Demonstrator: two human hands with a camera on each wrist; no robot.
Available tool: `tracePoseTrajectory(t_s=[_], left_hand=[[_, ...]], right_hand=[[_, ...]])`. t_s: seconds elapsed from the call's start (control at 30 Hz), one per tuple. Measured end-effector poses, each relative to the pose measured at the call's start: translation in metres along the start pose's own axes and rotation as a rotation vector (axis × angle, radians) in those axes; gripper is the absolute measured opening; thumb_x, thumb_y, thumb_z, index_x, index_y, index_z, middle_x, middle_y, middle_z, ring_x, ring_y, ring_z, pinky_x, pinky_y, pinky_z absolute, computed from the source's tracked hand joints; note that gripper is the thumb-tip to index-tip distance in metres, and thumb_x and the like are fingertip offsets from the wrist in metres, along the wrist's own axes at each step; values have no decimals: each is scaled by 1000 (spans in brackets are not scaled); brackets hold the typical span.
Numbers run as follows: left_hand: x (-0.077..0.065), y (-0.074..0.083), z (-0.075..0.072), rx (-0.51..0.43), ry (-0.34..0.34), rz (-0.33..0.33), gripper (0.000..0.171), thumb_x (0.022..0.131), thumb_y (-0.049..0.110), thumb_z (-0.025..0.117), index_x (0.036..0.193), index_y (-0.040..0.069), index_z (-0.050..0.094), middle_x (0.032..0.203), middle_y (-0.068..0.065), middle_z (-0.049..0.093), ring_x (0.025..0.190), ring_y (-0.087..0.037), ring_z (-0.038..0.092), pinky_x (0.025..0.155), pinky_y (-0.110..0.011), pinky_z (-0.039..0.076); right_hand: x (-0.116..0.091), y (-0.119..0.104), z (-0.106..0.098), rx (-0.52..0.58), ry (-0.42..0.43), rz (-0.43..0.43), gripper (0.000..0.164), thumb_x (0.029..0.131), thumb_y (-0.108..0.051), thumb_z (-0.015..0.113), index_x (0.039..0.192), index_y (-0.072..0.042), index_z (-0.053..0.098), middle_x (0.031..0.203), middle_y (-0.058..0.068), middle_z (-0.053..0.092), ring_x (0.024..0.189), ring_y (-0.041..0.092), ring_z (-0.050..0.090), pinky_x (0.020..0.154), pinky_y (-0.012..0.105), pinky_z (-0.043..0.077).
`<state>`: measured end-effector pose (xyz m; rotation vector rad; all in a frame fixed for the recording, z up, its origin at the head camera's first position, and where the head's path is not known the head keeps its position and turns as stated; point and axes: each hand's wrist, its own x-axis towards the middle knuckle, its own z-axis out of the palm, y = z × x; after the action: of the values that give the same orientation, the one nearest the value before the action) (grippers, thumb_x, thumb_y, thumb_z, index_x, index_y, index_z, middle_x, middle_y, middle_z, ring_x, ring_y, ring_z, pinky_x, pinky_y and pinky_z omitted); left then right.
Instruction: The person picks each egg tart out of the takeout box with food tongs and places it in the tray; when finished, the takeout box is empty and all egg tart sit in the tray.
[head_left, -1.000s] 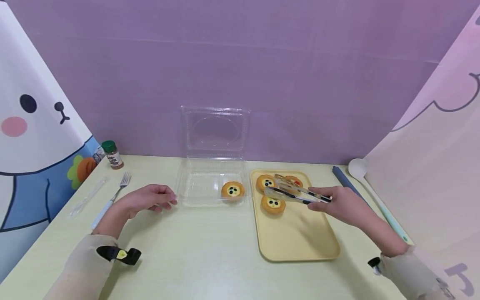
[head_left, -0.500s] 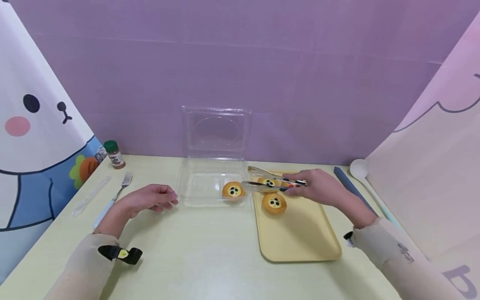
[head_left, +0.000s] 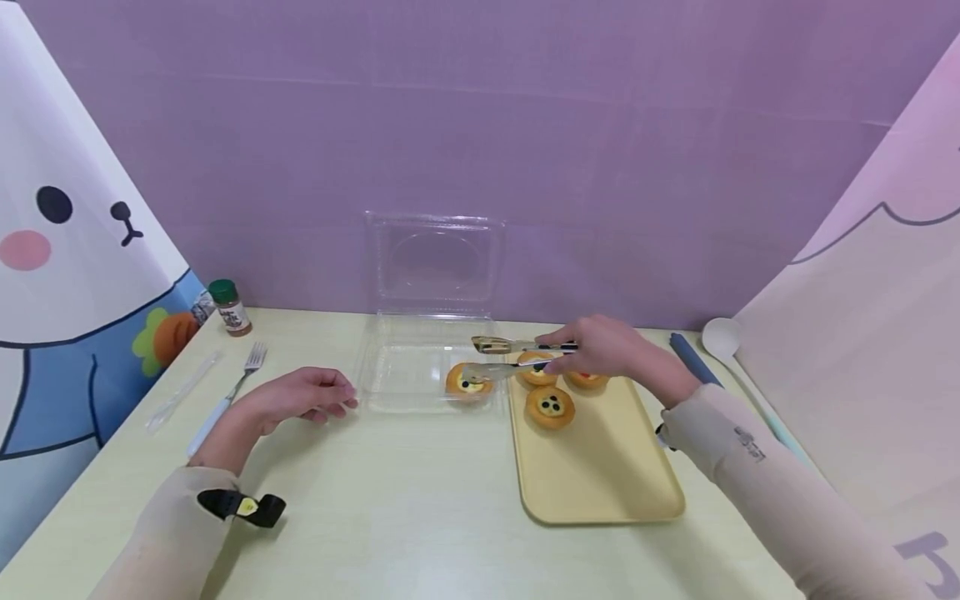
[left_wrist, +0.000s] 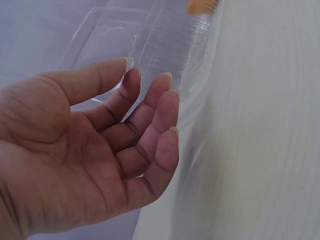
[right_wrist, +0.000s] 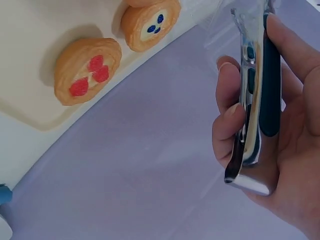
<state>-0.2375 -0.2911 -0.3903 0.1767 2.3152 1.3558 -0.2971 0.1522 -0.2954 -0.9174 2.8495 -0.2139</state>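
My right hand (head_left: 600, 346) grips metal tongs (head_left: 498, 372) with dark grips. Their tips stand apart over the right part of a clear plastic container (head_left: 408, 367), with its lid upright behind. One tip partly covers a blueberry tart (head_left: 455, 379) inside; contact cannot be told. On the yellow tray (head_left: 600, 467) lie a front blueberry tart (head_left: 551, 407), another blueberry tart (head_left: 537, 377) behind it and a red-topped tart (right_wrist: 90, 72). My left hand (head_left: 300, 396) rests palm inward, fingers loosely bent and holding nothing, beside the container's left edge.
At left lie a fork (head_left: 208, 425) and a thin clear plastic strip (head_left: 183, 392), with a green-capped spice jar (head_left: 234, 317) behind. A blue bar (head_left: 693, 360) and a white-headed spoon (head_left: 722, 337) lie at right. A purple backdrop (head_left: 600, 167) stands behind.
My right hand has moved left with the tongs, from above the tarts on the tray to the container's right part. The left hand stays put; the tarts have not visibly moved.
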Motion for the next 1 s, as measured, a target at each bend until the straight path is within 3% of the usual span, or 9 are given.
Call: tracePoseTrajectory(t_s=[0.17, 0.3, 0.73, 1.0], left_hand=[[1, -1, 1, -4, 9, -9, 33, 103, 32, 56, 117, 2, 61, 121, -11, 67, 104, -19, 63, 86, -35, 52], [1, -2, 1, -3, 9, -3, 34, 103, 32, 56, 117, 1, 61, 121, -11, 67, 105, -20, 64, 86, -35, 52], [2, -1, 0, -1, 8, 2, 34, 102, 32, 57, 117, 1, 61, 119, -10, 68, 103, -19, 64, 86, -35, 53], [2, -2, -1, -6, 10, 5, 32, 103, 30, 57, 116, 1, 61, 118, -10, 68, 101, -18, 64, 85, -34, 53]], right_hand=[[12, -4, -2, -45, -65, 32, 55, 86, -50, 74, 136, -30, 63, 137, 3, 65, 107, 22, 66, 71, 35, 46], [18, -10, -5, -87, -97, 45, 56, 86, -52, 74, 137, -31, 63, 138, 2, 64, 120, 27, 63, 83, 47, 52], [28, -30, -11, -176, -148, 65, 55, 87, -51, 73, 136, -30, 63, 142, 2, 60, 129, 31, 57, 100, 57, 47], [34, -38, -15, -186, -184, 69, 53, 87, -49, 75, 135, -29, 64, 140, 2, 62, 127, 30, 58, 100, 56, 47]])
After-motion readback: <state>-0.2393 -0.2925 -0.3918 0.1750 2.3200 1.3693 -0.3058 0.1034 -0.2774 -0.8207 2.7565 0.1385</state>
